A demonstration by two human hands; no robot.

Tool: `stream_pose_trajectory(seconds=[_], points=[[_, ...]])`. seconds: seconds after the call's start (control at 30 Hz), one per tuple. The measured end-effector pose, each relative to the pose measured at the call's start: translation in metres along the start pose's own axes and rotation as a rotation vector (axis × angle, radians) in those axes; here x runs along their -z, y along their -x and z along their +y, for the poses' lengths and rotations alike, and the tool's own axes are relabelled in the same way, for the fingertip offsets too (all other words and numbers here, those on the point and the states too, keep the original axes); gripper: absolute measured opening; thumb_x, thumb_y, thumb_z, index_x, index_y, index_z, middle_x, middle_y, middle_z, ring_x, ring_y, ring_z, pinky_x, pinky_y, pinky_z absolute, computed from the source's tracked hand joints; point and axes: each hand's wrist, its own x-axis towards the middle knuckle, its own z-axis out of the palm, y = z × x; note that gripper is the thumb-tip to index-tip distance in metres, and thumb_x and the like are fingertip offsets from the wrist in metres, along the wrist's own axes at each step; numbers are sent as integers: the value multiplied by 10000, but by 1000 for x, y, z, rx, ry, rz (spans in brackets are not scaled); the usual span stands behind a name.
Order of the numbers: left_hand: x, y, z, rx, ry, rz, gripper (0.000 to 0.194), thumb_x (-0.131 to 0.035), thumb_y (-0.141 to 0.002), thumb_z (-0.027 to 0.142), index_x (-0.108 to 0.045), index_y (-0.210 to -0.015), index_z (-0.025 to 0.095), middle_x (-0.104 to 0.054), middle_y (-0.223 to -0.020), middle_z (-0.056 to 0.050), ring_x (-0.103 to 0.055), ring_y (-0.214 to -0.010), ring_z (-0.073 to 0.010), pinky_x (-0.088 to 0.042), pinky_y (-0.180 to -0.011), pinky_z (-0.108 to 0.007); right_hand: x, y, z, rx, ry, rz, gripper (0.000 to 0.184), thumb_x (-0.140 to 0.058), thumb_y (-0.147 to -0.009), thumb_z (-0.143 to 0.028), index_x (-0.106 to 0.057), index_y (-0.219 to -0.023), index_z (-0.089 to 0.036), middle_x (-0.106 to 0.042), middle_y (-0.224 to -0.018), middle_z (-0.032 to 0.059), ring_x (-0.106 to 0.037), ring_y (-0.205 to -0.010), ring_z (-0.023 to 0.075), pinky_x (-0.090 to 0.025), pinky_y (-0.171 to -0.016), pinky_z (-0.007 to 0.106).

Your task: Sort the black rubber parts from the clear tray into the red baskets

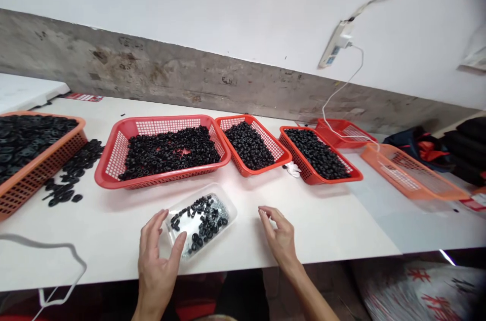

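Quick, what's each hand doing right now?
Left hand: open, thumb against the clear plastic tray, apparently not gripping it.
Right hand: open, holding nothing.

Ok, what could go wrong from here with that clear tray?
The clear plastic tray sits close to the front edge of the white table, with the left hand at its side, so a knock might tip the black rings out. The loose black pieces beside the orange basket could get scattered or mixed. The white cable draped down to the baskets might snag a reach.
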Motion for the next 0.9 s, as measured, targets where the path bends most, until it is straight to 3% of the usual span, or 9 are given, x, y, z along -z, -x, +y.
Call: stream_pose_trajectory(seconds=[0.13, 0.27, 0.4, 0.47, 0.6, 0.73, 0.9], points=[[-12, -3, -14, -2, -11, -16, 541, -605, -876, 385, -500, -1385, 238, -530, -1360, -126, -521, -1249, -327, -434, -1058, -482, -3, 20, 12, -71, -34, -19, 292, -494, -982, -341, -710, -911, -157, -732, -853, 80, -681, -714, 175, -552, -627, 270], [-14, -19, -18, -16, 52, -18, 431, -548, -912, 297, -546, -1335, 216, -560, -1320, -123, -530, -1247, -282, -479, -1003, -402, -9, 29, 22, -160, -78, -84, 267, -534, -960, -353, -714, -922, -160, -733, -881, 80, -683, -762, 186, -559, -701, 296], [-11, -35, -27, -18, 96, -19, 409, -591, -907, 340, -584, -1287, 189, -595, -1274, -122, -584, -1171, -248, -498, -948, -339, -12, 32, 28, -239, -106, -122, 271, -555, -940, -384, -718, -947, -167, -731, -928, 85, -673, -805, 198, -546, -755, 322], [-9, -38, -35, 63, 90, 10, 390, -564, -924, 382, -611, -1247, 168, -642, -1210, -121, -623, -1089, -231, -498, -923, -328, -11, 32, 29, -265, -111, -127, 282, -555, -935, -396, -720, -948, -168, -731, -934, 86, -670, -811, 200, -541, -756, 322], [-7, -39, -48, 217, 80, 18, 384, -479, -958, 431, -670, -1148, 157, -711, -1007, -81, -658, -872, -194, -505, -816, -291, -11, 32, 27, -287, -111, -121, 295, -551, -926, -407, -727, -939, -171, -731, -923, 85, -660, -792, 197, -534, -747, 321], [-7, -38, -54, 185, 46, -28, 342, -491, -942, 408, -719, -977, 155, -708, -893, -53, -644, -870, -202, -491, -810, -273, -12, 31, 25, -290, -117, -112, 296, -550, -916, -404, -733, -927, -172, -731, -906, 83, -652, -769, 193, -528, -734, 320], [-8, -40, -61, 179, 45, -22, 282, -494, -894, 291, -717, -999, 152, -708, -931, -47, -642, -863, -188, -484, -819, -263, -12, 33, 27, -285, -141, -113, 283, -564, -907, -391, -740, -920, -170, -732, -903, 72, -654, -761, 182, -524, -729, 307]])
